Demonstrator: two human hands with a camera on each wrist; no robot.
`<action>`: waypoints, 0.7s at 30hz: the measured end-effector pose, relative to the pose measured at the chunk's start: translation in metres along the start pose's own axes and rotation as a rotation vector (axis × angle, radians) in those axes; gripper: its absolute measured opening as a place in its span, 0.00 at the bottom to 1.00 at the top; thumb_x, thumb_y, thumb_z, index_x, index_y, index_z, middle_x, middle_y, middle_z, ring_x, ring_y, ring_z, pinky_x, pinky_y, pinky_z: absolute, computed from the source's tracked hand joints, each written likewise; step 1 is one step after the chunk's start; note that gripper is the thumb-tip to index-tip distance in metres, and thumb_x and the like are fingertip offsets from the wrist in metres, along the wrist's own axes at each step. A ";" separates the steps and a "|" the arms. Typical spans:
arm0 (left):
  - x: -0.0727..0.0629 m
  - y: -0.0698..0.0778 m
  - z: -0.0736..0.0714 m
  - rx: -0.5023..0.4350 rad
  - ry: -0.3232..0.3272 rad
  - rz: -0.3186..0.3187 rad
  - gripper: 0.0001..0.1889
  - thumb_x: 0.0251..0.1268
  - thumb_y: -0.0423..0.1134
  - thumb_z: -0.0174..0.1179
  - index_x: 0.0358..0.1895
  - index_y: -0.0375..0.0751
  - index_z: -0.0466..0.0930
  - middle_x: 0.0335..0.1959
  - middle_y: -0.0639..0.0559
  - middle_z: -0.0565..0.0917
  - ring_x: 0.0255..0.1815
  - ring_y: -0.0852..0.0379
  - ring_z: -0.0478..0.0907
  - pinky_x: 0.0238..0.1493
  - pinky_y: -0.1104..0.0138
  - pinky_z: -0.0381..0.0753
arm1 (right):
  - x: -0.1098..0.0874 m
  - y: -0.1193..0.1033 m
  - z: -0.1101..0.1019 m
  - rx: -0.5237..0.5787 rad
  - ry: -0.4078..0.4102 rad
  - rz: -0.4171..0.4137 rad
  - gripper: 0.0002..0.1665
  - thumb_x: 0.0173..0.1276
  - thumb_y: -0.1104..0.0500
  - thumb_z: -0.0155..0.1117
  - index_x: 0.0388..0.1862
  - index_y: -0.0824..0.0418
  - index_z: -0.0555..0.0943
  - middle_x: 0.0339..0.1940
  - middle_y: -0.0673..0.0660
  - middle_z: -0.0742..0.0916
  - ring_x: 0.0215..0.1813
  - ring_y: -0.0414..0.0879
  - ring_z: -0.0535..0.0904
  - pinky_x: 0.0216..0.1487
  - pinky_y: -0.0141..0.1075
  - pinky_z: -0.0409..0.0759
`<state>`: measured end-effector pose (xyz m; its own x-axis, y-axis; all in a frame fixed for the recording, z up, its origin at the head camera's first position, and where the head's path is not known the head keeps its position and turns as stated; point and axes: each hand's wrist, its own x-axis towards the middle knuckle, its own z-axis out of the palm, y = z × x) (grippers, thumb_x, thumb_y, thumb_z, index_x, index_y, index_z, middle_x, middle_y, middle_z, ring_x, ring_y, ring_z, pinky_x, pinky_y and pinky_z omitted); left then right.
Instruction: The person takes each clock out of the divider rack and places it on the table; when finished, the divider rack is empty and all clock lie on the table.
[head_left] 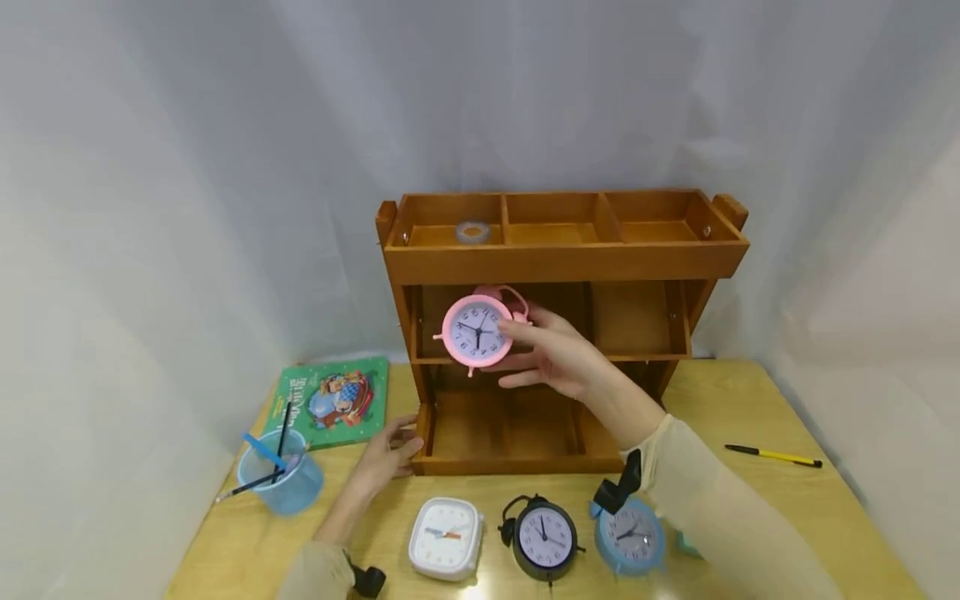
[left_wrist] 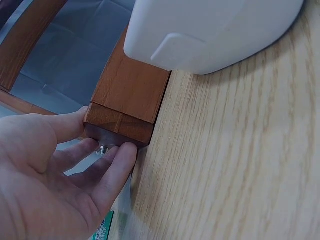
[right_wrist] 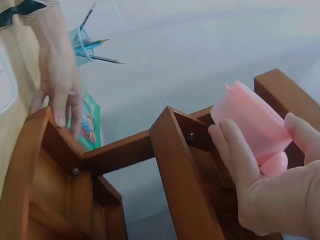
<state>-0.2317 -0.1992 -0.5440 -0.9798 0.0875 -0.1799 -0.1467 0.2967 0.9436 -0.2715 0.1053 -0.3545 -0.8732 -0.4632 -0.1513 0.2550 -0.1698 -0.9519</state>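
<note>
My right hand grips a pink twin-bell alarm clock by its side, its dial facing me, in front of the middle tier of a wooden shelf. In the right wrist view, the back of the pink clock sits between the thumb and fingers. My left hand holds the front left corner of the shelf's bottom tier. Seen from the left wrist, thumb and fingertips pinch that wooden corner.
A white square clock, a black alarm clock and a blue alarm clock line the front. To the left are a cup of pencils and a green book. A tape roll lies up top; a yellow pen lies right.
</note>
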 end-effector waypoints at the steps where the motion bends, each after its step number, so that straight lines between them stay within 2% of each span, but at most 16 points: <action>1: 0.001 0.002 -0.001 0.004 -0.006 0.005 0.27 0.80 0.33 0.58 0.77 0.31 0.66 0.67 0.22 0.74 0.53 0.43 0.85 0.47 0.51 0.92 | -0.006 -0.002 -0.002 -0.017 -0.005 0.004 0.34 0.82 0.57 0.58 0.82 0.53 0.61 0.65 0.60 0.79 0.48 0.54 0.91 0.46 0.51 0.93; 6: 0.002 0.012 -0.010 0.015 -0.037 0.010 0.29 0.81 0.35 0.57 0.79 0.32 0.63 0.69 0.23 0.72 0.56 0.42 0.83 0.49 0.53 0.92 | -0.042 -0.010 -0.018 -0.100 -0.023 0.032 0.31 0.82 0.58 0.57 0.80 0.52 0.64 0.61 0.57 0.79 0.47 0.54 0.91 0.48 0.55 0.92; 10: -0.004 0.019 -0.017 0.021 -0.050 -0.003 0.29 0.82 0.35 0.56 0.80 0.32 0.61 0.71 0.23 0.70 0.60 0.40 0.81 0.52 0.54 0.92 | -0.080 -0.012 -0.050 -0.206 -0.060 0.051 0.34 0.83 0.58 0.57 0.82 0.56 0.61 0.59 0.57 0.83 0.46 0.55 0.92 0.49 0.56 0.92; 13: -0.010 0.022 -0.023 0.028 -0.044 -0.012 0.30 0.83 0.34 0.55 0.81 0.33 0.60 0.72 0.23 0.69 0.63 0.37 0.79 0.53 0.54 0.92 | -0.113 -0.009 -0.091 -0.274 -0.136 0.067 0.31 0.84 0.60 0.53 0.81 0.59 0.61 0.56 0.58 0.85 0.46 0.55 0.93 0.48 0.55 0.91; 17: -0.020 0.021 -0.030 0.046 -0.055 -0.029 0.31 0.83 0.35 0.54 0.82 0.34 0.58 0.74 0.24 0.68 0.66 0.35 0.77 0.53 0.55 0.91 | -0.164 0.003 -0.160 -0.332 -0.256 0.119 0.27 0.85 0.65 0.47 0.78 0.53 0.65 0.55 0.58 0.87 0.46 0.57 0.92 0.45 0.57 0.90; 19: -0.024 0.021 -0.034 0.053 -0.064 -0.034 0.31 0.83 0.36 0.54 0.82 0.34 0.57 0.74 0.24 0.67 0.67 0.34 0.76 0.54 0.56 0.91 | -0.188 0.013 -0.194 -0.344 -0.286 0.163 0.29 0.85 0.67 0.45 0.79 0.50 0.66 0.55 0.59 0.88 0.45 0.59 0.92 0.44 0.57 0.90; 21: -0.031 0.019 -0.040 0.053 -0.060 -0.045 0.31 0.83 0.36 0.54 0.83 0.34 0.57 0.75 0.24 0.67 0.68 0.35 0.76 0.55 0.57 0.91 | -0.202 0.024 -0.222 -0.351 -0.307 0.227 0.29 0.84 0.68 0.45 0.80 0.54 0.65 0.52 0.62 0.89 0.44 0.63 0.92 0.44 0.58 0.89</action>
<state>-0.2098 -0.2339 -0.5090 -0.9623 0.1297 -0.2393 -0.1810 0.3515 0.9185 -0.1807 0.3880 -0.4060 -0.6362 -0.6974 -0.3298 0.2235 0.2425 -0.9440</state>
